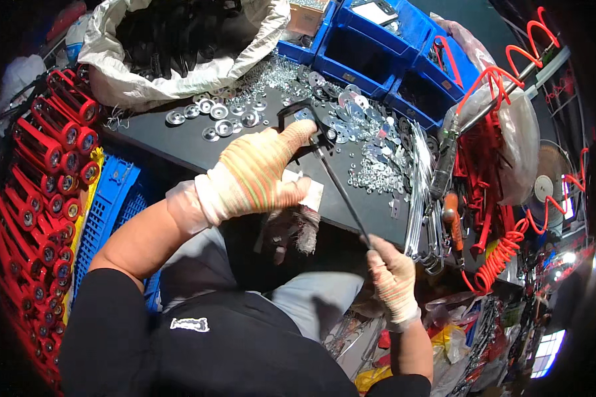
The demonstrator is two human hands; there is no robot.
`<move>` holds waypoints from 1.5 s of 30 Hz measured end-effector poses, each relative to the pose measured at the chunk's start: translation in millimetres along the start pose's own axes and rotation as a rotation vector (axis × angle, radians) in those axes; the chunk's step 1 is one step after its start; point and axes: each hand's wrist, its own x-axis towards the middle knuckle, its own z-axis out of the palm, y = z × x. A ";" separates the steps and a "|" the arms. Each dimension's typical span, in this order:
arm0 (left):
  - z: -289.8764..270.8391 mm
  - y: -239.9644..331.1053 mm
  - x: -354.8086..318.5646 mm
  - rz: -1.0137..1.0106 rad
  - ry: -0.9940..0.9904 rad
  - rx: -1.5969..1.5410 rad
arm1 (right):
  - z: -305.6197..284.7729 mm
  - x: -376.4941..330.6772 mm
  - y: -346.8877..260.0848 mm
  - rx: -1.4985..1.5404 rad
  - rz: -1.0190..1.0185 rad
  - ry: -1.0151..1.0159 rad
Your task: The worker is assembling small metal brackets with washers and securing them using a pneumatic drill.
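Note:
My left hand (255, 172), in a striped knit glove, reaches over the bench edge, its fingertips curled on a black angular bracket (297, 108). Its thumb sticks out apart below. From the bracket a thin dark metal rod (341, 188) slants down to the right. My right hand (394, 278), gloved likewise, is closed around the rod's lower end, beyond the bench edge. Large round metal washers (223, 128) lie left of the bracket. Small nuts and flat metal pieces (371, 169) are spread to its right. The underside of the left hand's grip is hidden.
A white sack (99, 49) of black parts stands at the back left, blue bins (354, 66) at the back. Red tubular parts (43, 142) are stacked left beside a blue crate (109, 205). Metal rods (418, 192), a pneumatic driver (445, 162) and a red coiled hose (500, 258) are at right.

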 end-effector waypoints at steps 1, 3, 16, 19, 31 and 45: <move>2.2 -3.5 -2.4 0.143 0.262 -0.253 | -0.5 2.0 -1.9 -0.005 0.004 0.000; 9.7 -0.8 -10.8 0.042 0.493 -1.119 | -0.7 18.3 -11.0 0.208 0.127 -0.229; 43.8 7.8 -49.3 -0.469 -0.649 -2.483 | -39.3 213.7 39.4 -0.843 -0.043 -0.086; 65.3 10.5 -50.2 -0.410 -0.570 -2.287 | -43.2 215.7 55.2 -0.995 -0.326 -0.021; 65.2 27.5 -49.0 -0.279 -0.421 -1.829 | -23.8 141.0 9.3 -0.157 -0.082 0.060; 40.3 35.9 -60.4 -0.246 -0.579 -1.610 | 32.1 25.8 -43.1 0.284 0.044 -0.161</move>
